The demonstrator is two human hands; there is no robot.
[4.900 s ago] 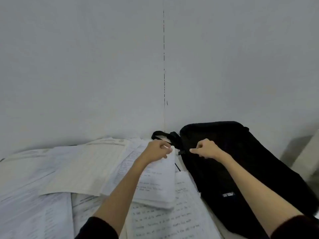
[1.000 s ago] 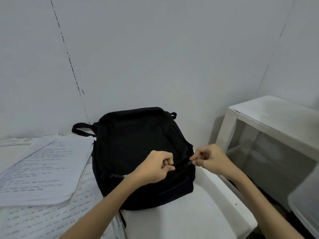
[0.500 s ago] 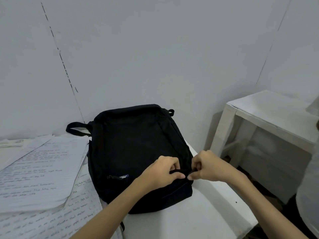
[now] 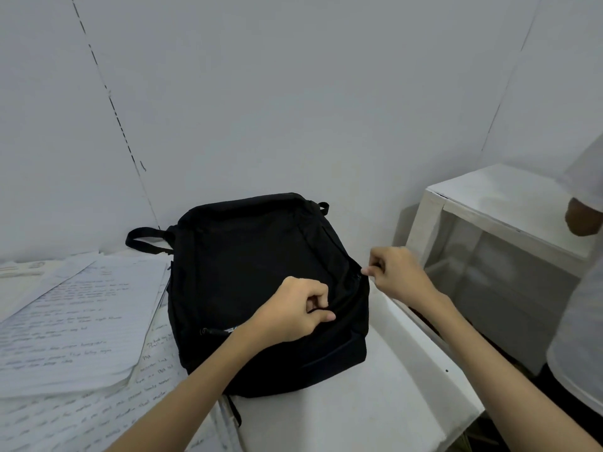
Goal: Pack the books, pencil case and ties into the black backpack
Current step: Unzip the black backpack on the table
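The black backpack point(image 4: 254, 272) lies flat on the white table point(image 4: 375, 402), its top handle toward the wall. My left hand point(image 4: 293, 311) pinches the bag's fabric near the front edge. My right hand point(image 4: 396, 272) pinches the zipper pull point(image 4: 359, 276) on the bag's right side. No books, pencil case or ties show; they may be hidden inside.
Handwritten paper sheets point(image 4: 75, 321) cover the table left of the bag. A white side table point(image 4: 496, 230) stands to the right, lower than the table's edge. Another person in a white shirt point(image 4: 584, 321) stands at the far right. The wall is close behind the bag.
My right hand has moved with the zipper pull up and to the right along the bag's side, away from my left hand. The left hand stays on the fabric.
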